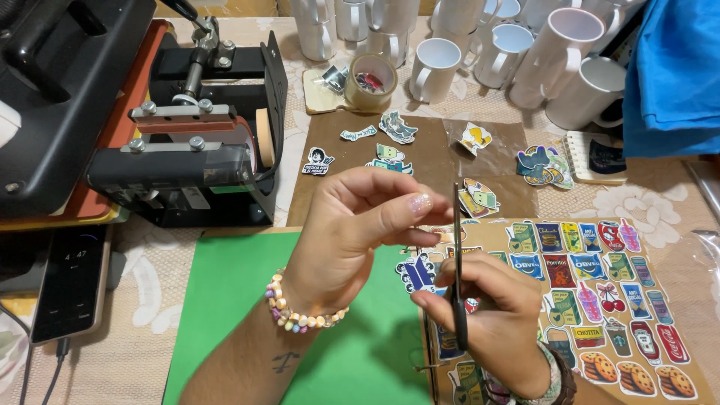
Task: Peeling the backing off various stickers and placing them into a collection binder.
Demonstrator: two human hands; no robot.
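Bright, even overhead light, soft shadow on the green mat [247,300] — hands perhaps slightly motion-blurred, edges sharp

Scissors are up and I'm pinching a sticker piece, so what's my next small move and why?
Probably ease the piece pinched in the left hand into the blades of the scissors held upright by the right hand and snip. The blades stand right beside the left fingertips, above the printed sticker sheet. How far the blades are parted cannot be told.
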